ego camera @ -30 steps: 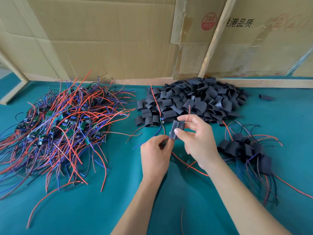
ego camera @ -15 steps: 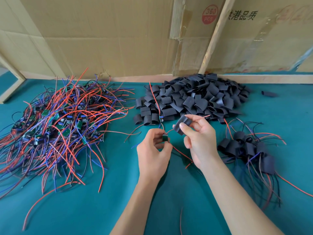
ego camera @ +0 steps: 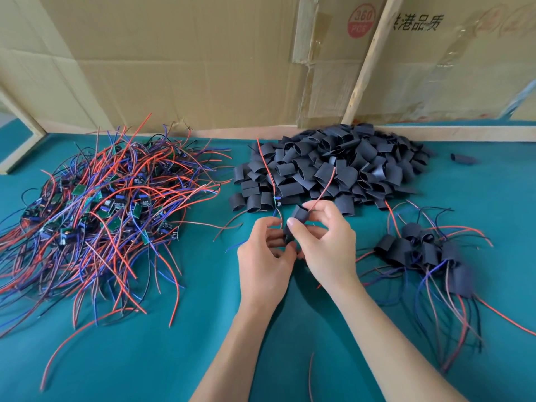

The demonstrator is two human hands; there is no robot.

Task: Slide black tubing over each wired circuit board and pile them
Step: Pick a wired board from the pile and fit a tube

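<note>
My right hand pinches a short black tube piece between thumb and fingers; a red wire rises out of its top. My left hand holds the wired circuit board just below the tube, mostly hidden by the fingers, with red and blue leads trailing left. Both hands meet above the green table. A big heap of loose black tubing lies behind them. A tangle of bare wired boards fills the left. The pile of sleeved boards sits to the right.
The work surface is teal cloth. Cardboard sheets and a wooden strip wall off the back. One stray tube piece lies at far right. Long wires from the sleeved pile spread toward the near right edge.
The hands have come together: the tube in my right hand moved down and left onto the wires held by my left hand, and a red wire now sticks out of its top.
</note>
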